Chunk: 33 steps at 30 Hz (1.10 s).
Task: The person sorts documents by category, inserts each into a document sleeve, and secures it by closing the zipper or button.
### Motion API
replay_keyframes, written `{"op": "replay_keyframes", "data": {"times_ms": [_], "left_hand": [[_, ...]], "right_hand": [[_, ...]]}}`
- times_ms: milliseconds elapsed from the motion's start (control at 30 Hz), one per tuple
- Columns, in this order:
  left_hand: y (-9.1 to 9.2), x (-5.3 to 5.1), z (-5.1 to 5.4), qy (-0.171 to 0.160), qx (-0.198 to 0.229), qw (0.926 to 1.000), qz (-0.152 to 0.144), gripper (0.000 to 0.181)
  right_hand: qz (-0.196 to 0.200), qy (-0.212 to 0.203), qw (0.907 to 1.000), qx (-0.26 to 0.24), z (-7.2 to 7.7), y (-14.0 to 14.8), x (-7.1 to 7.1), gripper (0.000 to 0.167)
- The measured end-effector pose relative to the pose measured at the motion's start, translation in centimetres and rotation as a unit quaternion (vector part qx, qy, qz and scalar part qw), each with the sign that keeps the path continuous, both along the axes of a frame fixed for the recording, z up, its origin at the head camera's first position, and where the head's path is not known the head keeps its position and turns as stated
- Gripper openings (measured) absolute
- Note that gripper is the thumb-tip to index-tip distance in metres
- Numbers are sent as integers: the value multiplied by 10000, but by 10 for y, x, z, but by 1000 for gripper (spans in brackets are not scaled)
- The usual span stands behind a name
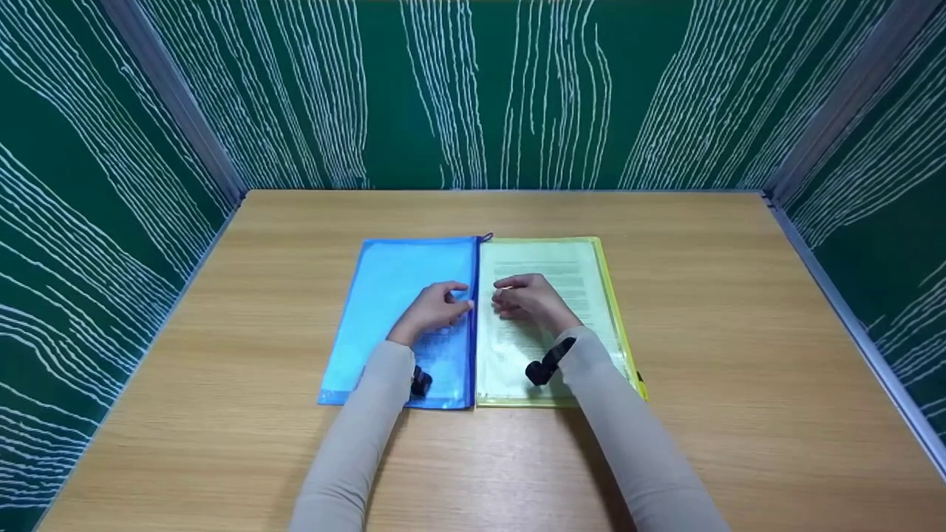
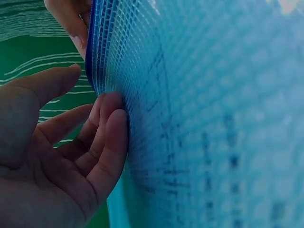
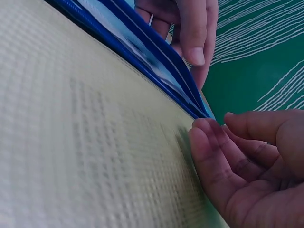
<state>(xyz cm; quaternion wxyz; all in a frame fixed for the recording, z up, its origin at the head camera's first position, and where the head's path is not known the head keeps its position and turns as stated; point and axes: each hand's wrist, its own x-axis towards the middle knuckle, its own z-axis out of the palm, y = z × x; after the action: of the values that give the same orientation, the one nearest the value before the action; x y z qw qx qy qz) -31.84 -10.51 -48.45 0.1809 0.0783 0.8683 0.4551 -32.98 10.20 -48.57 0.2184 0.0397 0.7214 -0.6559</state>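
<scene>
A blue mesh zip pouch (image 1: 414, 266) lies on the table, its dark blue zipper edge (image 1: 474, 332) along the right side. That edge shows a gap in the right wrist view. Against it on the right lies a yellow mesh zip pouch (image 1: 547, 251), with a printed sheet showing through. My left hand (image 1: 436, 307) is over the blue pouch near the zipper; its fingertips (image 2: 116, 126) touch the mesh, thumb apart. Over the yellow pouch, my right hand (image 1: 528, 299) has loosely bent fingers (image 3: 204, 142) resting on its surface. Neither hand grips anything.
Both pouches lie on a wooden table (image 1: 702, 295). Green panels (image 1: 495, 96) with white wavy lines stand along its back and sides, joined by grey corner posts (image 1: 177, 96). Dark wrist cameras (image 1: 543, 372) hang under both sleeves.
</scene>
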Motion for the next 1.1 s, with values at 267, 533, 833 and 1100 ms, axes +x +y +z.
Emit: {"op": "replay_keyframes", "data": {"times_ms": [267,533,833,1100], "left_hand": [[-6,-12,6,619,-411,9972,-26,45],[-10,-25,11,862,-938,9914,-299,54],[-3,-39,12,890,-2535,9628,-283,68],[2,-39,7,739,-3069,9479,-435,68]], "right_hand": [[-46,-24,9998,192,0,7,-7,32],[-43,166,9996,202,1,14,-15,39],[-89,304,9993,216,6,15,-25,44],[-183,151,9995,206,6,9,-36,50]]}}
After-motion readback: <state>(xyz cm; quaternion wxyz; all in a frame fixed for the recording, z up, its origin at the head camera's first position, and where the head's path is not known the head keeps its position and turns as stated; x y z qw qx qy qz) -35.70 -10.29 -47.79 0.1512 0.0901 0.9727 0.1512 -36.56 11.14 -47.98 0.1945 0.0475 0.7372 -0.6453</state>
